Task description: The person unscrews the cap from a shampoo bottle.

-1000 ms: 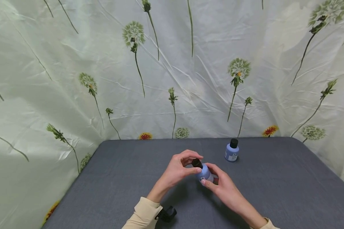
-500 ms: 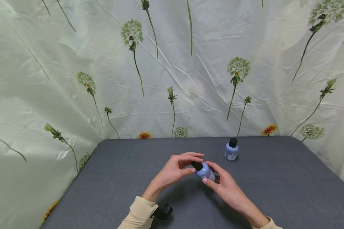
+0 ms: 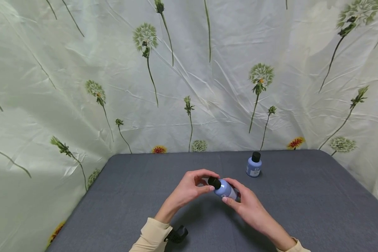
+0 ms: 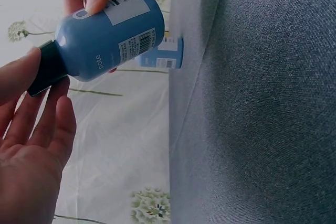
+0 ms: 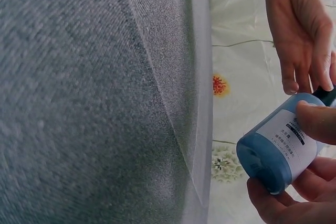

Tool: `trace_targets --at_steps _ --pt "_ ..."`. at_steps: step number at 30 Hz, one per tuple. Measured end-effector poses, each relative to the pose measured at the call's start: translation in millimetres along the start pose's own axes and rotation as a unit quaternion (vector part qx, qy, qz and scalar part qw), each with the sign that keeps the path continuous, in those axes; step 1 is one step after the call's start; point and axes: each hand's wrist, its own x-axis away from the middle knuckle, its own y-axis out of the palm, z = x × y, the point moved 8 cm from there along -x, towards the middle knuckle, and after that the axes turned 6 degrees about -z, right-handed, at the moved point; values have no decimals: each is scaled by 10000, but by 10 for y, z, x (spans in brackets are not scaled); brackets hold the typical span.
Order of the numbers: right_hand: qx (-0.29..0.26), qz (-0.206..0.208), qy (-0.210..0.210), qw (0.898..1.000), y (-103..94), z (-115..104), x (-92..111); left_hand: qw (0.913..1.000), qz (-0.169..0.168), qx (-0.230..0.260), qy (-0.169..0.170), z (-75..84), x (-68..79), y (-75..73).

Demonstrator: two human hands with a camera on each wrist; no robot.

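A small blue bottle with a pale label and a black cap is held above the table, tilted with its cap toward the left. My right hand grips the bottle's body, thumb on the near side and fingers round the far side. At the cap, my left hand pinches with its thumb on one side and fingers on the other, as the left wrist view shows on the cap. The right wrist view shows the base of the bottle and its printed label. The cap is still on the bottle.
A second blue bottle with a black cap stands upright toward the back right of the dark grey table. Behind the table hangs a pale curtain printed with dandelions. A black strap is at my left wrist.
The held bottle has tipped further, its cap swinging left. My left hand has shifted slightly left; its fingers lifted off the cap half a second ago and now close round it. The standing bottle stays put.
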Motion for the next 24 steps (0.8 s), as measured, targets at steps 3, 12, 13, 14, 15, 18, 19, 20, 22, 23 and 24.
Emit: trace_targets --at_steps 3,12,13,14,15,18,19,20,22,23,24 --pt "115 15 -47 9999 0 -12 15 9996 170 -94 -181 -25 12 -18" --pt "547 204 -423 9974 -38 -65 40 9972 475 -147 -561 -39 29 -36" --pt "566 211 -440 9972 -38 -69 39 9974 471 -182 -511 -38 27 -35" --pt "577 211 -442 9971 -37 -71 37 9977 444 -227 -468 -79 18 -33" --pt "586 200 -424 9972 -36 -70 37 9979 393 -306 -407 -70 18 -27" --pt "594 167 -362 9974 -32 -65 33 9986 152 -470 -173 -37 13 -7" --pt "588 154 -347 9975 -29 -64 30 9989 51 -468 -42 -15 10 1" --pt "580 142 -320 9977 -28 -61 31 9990 -44 -438 85 8 11 6" --pt "544 120 -272 9981 -24 -57 33 9987 -218 -330 311 50 14 15" --pt "524 109 -255 9982 -21 -55 34 9985 -295 -246 402 67 13 18" --pt "506 93 -235 9984 -19 -53 36 9981 -366 -198 465 81 13 21"
